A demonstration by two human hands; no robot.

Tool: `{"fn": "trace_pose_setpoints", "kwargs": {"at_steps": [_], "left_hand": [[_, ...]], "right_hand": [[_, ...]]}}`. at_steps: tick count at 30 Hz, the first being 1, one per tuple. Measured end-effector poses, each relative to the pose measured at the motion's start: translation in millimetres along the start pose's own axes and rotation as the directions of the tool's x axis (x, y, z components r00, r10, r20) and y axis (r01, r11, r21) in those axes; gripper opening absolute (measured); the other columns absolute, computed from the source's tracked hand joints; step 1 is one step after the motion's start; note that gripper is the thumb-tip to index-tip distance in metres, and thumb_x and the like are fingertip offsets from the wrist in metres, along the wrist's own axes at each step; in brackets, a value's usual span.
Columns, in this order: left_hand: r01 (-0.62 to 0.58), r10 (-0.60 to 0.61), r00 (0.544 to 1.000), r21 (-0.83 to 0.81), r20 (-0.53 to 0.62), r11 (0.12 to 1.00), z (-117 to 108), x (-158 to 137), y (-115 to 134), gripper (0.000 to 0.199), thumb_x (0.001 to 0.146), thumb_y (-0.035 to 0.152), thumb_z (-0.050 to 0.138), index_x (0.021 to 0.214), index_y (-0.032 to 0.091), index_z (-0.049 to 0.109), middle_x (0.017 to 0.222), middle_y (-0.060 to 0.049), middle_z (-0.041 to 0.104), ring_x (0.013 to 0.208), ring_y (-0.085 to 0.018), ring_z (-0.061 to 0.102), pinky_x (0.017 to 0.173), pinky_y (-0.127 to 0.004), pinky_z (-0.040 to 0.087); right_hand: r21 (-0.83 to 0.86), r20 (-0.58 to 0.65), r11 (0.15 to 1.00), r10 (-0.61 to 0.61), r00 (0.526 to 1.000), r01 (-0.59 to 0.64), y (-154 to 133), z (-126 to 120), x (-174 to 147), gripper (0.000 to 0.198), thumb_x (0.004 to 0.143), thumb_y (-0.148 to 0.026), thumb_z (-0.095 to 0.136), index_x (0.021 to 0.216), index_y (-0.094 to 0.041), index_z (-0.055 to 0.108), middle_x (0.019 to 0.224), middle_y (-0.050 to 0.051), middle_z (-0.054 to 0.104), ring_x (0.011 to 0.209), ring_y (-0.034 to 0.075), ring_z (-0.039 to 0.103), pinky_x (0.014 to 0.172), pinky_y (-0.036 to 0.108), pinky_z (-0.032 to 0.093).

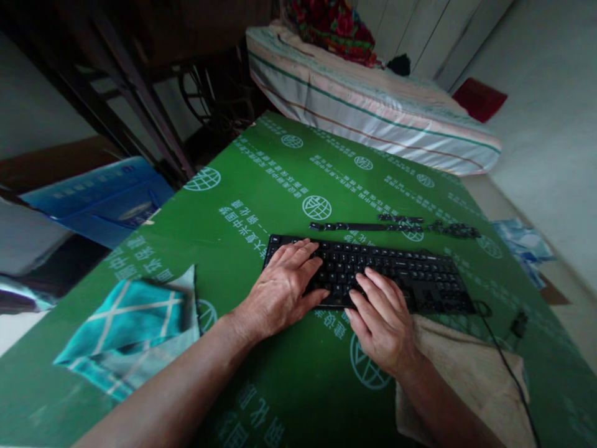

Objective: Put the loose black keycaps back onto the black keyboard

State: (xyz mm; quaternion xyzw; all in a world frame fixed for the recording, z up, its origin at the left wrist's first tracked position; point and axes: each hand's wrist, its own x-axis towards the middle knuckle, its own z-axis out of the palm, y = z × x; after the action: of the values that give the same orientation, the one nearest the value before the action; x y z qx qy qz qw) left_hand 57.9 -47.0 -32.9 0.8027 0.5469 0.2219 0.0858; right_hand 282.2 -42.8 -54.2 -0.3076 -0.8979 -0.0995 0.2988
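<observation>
A black keyboard (429, 277) lies across the green table. My left hand (289, 283) rests over its left end, fingers stretched across the keys and thumb at the front edge. Over the middle of the front rows lies my right hand (382, 314), fingers extended and slightly apart. Neither hand grips anything. The keys beneath both hands are partly hidden. Just behind the keyboard, loose black keycaps (359, 226) lie in a row, with a cluster of more keycaps (454, 230) farther right.
A teal checked cloth (135, 311) lies left on the green tabletop (261, 180). A beige towel (466, 367) sits under my right forearm, crossed by a black cable (506, 367). Behind the table stands a bed (373, 118). A blue bag (112, 199) is beside the left edge.
</observation>
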Motion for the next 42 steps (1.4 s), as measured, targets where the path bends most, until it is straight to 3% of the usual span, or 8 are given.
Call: {"fn": "trace_pose_setpoints", "kwargs": {"at_steps": [6, 17, 42], "left_hand": [[-0.035, 0.036, 0.999, 0.022, -0.026, 0.999, 3, -1, -4, 0.046, 0.085, 0.041, 0.060, 0.121, 0.012, 0.057, 0.140, -0.017, 0.049, 0.133, -0.032, 0.040, 0.109, -0.051, 0.035], [-0.036, 0.037, 0.999, 0.045, -0.014, 0.998, 3, -1, -7, 0.048, 0.085, 0.040, 0.061, 0.122, 0.009, 0.058, 0.140, -0.020, 0.048, 0.132, -0.034, 0.041, 0.108, -0.054, 0.035], [-0.111, 0.127, 0.987, 0.156, -0.099, 0.981, 7, -4, -20, 0.046, 0.085, 0.043, 0.059, 0.121, 0.013, 0.057, 0.138, -0.017, 0.050, 0.130, -0.033, 0.044, 0.103, -0.053, 0.043]], "right_hand": [[0.043, -0.019, 0.999, 0.017, 1.000, -0.016, 1, 0, 2, 0.023, 0.085, -0.018, 0.061, 0.106, -0.010, 0.063, 0.117, 0.019, 0.065, 0.121, 0.032, 0.054, 0.096, 0.052, 0.048], [0.150, -0.127, 0.969, 0.216, 0.968, -0.197, 21, 2, -4, 0.032, 0.086, -0.010, 0.055, 0.117, -0.016, 0.059, 0.114, 0.014, 0.065, 0.116, 0.030, 0.056, 0.094, 0.054, 0.051], [0.197, -0.162, 0.949, 0.278, 0.947, -0.245, 19, 10, 0, 0.025, 0.085, -0.004, 0.054, 0.107, -0.014, 0.062, 0.110, 0.013, 0.064, 0.116, 0.026, 0.055, 0.095, 0.049, 0.051]]}}
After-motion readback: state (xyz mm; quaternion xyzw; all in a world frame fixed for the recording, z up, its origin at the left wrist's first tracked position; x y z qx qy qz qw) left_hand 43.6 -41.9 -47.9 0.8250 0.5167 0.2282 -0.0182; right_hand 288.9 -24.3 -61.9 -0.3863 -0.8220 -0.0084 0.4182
